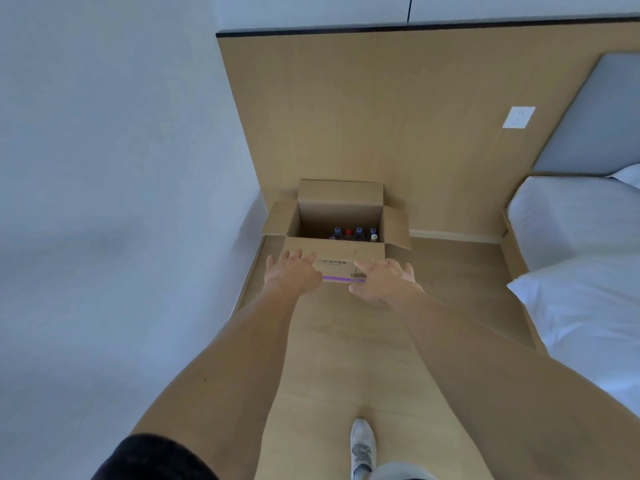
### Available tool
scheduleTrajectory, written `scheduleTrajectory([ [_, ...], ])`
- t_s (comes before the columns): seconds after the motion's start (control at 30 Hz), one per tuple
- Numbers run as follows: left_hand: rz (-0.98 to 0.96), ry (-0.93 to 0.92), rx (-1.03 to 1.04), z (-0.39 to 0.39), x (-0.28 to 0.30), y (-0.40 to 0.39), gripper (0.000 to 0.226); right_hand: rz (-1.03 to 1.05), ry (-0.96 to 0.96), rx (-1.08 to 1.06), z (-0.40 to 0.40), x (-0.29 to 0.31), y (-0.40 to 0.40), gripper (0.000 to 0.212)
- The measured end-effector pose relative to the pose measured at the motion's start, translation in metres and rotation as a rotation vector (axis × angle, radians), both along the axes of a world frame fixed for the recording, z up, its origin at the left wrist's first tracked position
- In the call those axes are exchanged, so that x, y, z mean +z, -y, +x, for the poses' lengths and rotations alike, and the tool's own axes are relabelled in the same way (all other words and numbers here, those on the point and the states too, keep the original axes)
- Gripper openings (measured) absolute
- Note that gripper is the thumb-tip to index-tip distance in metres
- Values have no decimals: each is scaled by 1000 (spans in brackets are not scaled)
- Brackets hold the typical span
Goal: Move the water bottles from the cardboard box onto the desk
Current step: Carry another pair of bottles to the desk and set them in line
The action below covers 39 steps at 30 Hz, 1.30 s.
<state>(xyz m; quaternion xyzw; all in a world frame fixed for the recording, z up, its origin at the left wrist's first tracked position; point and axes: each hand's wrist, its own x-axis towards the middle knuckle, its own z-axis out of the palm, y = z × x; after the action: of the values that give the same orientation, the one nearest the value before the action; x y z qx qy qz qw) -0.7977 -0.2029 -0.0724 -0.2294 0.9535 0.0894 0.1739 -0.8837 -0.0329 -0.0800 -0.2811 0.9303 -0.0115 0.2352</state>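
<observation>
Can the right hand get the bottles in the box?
Probably yes. The box stands open with its flaps folded out, and the bottles stand caps up with nothing over them. The right hand, open, is in front of the box.

A white-sheeted bed (585, 271) stands right, a wall socket (518, 117) on the wooden panel (381, 116).

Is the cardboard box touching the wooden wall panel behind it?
Cannot tell. In the head view the cardboard box stands close in front of the wooden wall panel, but its raised back flap hides where they would meet, so neither contact nor gap shows.
</observation>
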Motion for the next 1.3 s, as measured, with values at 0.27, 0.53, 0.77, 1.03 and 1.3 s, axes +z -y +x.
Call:
scheduleTrajectory([
  [0.27, 13, -29, 15, -117, 4, 52, 61, 36, -8, 31, -115, -1, 50, 64],
  [0.53, 40, 2, -11, -218, -16, 110, 58, 114, 8, -3, -208, -14, 98, 70],
  [0.77, 75, 23, -130, -338, -45, 178, 57, 148, -6, -77, -306, -35, 168, 62],
  [1.03, 136, 119, -224, -443, -74, 266, 57, 199, 78, -166, -393, -59, 256, 63],
  [1.3, 180, 205, -281, -514, -121, 304, 55, 220, 190, -293, -453, -101, 281, 65],
])
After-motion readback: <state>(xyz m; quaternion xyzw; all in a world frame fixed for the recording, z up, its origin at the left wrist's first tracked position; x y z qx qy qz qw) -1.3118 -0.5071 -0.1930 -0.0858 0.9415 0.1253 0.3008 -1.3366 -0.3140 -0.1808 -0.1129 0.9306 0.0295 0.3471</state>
